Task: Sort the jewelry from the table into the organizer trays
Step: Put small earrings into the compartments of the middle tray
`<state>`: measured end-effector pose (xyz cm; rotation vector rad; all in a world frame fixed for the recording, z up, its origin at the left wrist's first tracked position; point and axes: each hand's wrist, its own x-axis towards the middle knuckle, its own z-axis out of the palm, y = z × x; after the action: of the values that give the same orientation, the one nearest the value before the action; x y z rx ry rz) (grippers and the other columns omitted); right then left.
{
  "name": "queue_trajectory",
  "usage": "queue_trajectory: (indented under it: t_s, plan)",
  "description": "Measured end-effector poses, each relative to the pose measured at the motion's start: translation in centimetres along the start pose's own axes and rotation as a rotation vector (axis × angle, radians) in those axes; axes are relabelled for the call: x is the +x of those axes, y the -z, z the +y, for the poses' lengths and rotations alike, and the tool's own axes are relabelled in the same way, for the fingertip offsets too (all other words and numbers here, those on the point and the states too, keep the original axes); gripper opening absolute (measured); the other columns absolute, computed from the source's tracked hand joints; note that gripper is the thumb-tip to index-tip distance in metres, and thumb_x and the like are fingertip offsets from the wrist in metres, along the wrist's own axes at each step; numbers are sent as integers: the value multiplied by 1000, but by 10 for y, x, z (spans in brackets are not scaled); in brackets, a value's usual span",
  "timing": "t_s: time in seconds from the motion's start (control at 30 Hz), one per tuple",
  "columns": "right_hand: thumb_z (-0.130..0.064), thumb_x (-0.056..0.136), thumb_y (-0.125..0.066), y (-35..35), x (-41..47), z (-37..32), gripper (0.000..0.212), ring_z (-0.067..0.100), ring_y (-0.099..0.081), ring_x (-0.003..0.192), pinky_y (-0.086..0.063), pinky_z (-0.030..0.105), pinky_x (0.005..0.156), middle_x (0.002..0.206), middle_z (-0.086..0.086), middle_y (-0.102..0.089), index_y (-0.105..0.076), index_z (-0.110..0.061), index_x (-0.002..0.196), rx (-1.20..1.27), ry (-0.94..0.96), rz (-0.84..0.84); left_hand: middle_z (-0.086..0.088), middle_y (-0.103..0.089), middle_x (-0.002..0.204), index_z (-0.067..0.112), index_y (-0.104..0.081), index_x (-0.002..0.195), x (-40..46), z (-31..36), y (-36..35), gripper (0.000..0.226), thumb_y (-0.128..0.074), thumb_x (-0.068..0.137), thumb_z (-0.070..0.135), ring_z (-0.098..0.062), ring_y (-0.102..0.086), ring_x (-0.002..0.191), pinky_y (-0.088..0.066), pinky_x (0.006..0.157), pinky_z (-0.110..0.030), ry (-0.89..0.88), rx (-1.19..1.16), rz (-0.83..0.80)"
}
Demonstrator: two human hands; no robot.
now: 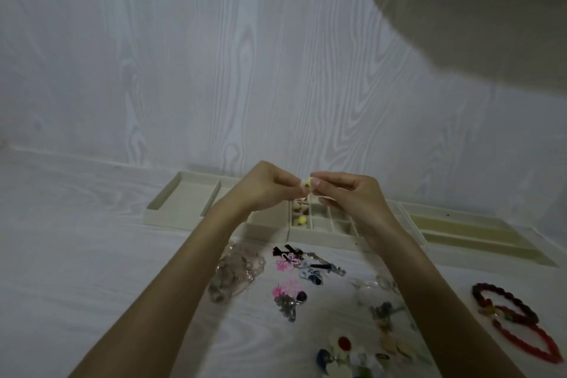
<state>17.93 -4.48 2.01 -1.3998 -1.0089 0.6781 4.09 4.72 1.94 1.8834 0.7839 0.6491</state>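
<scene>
Small pale-yellow bead-like jewelry piece (310,185) pinched between both hands, raised directly above the cream gridded organizer tray (325,232). Left hand (270,186) and right hand (352,193) meet fingertip to fingertip, fingers curled round it. Long axis unreadable. Nearest grid cells lie just below; either hand equally close.
</scene>
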Motion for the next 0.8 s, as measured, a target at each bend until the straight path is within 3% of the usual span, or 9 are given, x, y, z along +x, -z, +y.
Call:
queue_trajectory:
  t_s: [0.1, 0.2, 0.27, 0.4, 0.53, 0.73, 0.8]
  plan:
    - [-15, 79, -74, -1, 8, 10, 13, 9, -71, 77, -54, 15, 67, 85, 3, -75, -74, -14, 92, -28, 13, 13, 1, -71, 77, 9, -75, 98, 10, -4, -1, 20, -73, 81, 19, 9, -62, 63, -44, 59, -1, -19, 42, -45]
    - [-12, 76, -75, 2, 14, 16, 15, 8, -71, 71, -52, 12, 63, 82, 4, -75, -74, -12, 91, -43, -14, 20, -3, -74, 80, 16, -71, 94, 18, -13, -4, 20, -79, 76, 19, -6, -70, 78, -54, 83, -23, -3, 41, -24]
    - [-10, 76, -75, 4, 17, 19, 16, 9, -71, 69, -52, 12, 61, 82, 7, -74, -74, -7, 92, -54, -38, 13, -2, -75, 79, 21, -69, 87, 20, -19, -7, 17, -80, 75, 23, -11, -71, 82, -53, 90, -32, -7, 86, -9]
    - [-11, 74, -77, 2, 17, 31, 15, 5, -69, 63, -49, 11, 56, 71, 0, -73, -75, -6, 89, -182, -37, 0, 9, -74, 80, 34, -69, 77, 26, -32, -8, 8, -77, 76, 32, -9, -68, 87, -53, 90, -38, -9, 267, -15]
    - [-16, 72, -81, 1, 21, 41, 8, 11, -70, 71, -57, 27, 75, 73, 0, -74, -77, -18, 79, -410, 22, -30, 7, -72, 103, 32, -74, 93, 27, -37, -6, 12, -65, 87, 31, -14, -64, 98, -52, 90, -40, 11, 420, 24]
    - [-23, 70, -81, 0, 21, 43, 12, -4, -65, 66, -48, 7, 64, 69, -12, -69, -77, -21, 81, -673, 130, -115, 5, -68, 114, 38, -68, 81, 25, -33, -4, 35, -53, 86, 7, -16, -63, 102, -52, 87, -37, 8, 449, 46]
    - [-24, 70, -82, 0, 21, 43, 12, -4, -65, 70, -47, 7, 65, 71, -11, -70, -77, -22, 81, -683, 112, -138, 4, -67, 115, 36, -68, 81, 24, -31, -5, 38, -49, 84, 3, -16, -63, 102, -53, 86, -37, 3, 458, 26]
